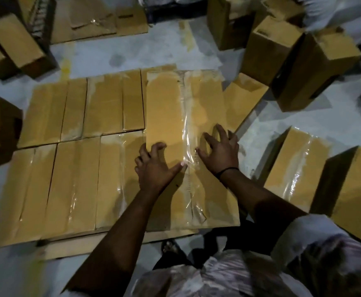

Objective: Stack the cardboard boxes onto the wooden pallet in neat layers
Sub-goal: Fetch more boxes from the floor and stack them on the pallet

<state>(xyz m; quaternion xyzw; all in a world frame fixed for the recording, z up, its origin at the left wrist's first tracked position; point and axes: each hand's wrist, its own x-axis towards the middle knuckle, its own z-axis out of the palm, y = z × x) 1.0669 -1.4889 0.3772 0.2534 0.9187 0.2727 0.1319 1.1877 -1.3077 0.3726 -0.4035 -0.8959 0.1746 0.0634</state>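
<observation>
1. From above, I see a long cardboard top box (166,116) lying flat on the right end of a layer of boxes (74,185).
2. A strip of clear tape (187,129), wrinkled and shiny, runs down the middle of the top box.
3. The left hand (156,166) is on the lid, left of the tape. Its fingers are spread and bent with the tips on the cardboard, and the thumb reaches to the tape. It grips nothing.
4. The right hand (220,151) is on the lid just right of the tape, fingers apart and bent, fingertips touching the surface and holding nothing. A black band (229,169) circles its wrist.
5. The boxes below are taped and packed side by side in two rows, touching each other. They rest on a flat cardboard sheet (74,247) whose near edge shows. What lies under the sheet is hidden from me.
6. Loose boxes (297,168) stand on the pale floor (111,56) to the right. More stand at the upper right and upper left, well apart from the stack.
</observation>
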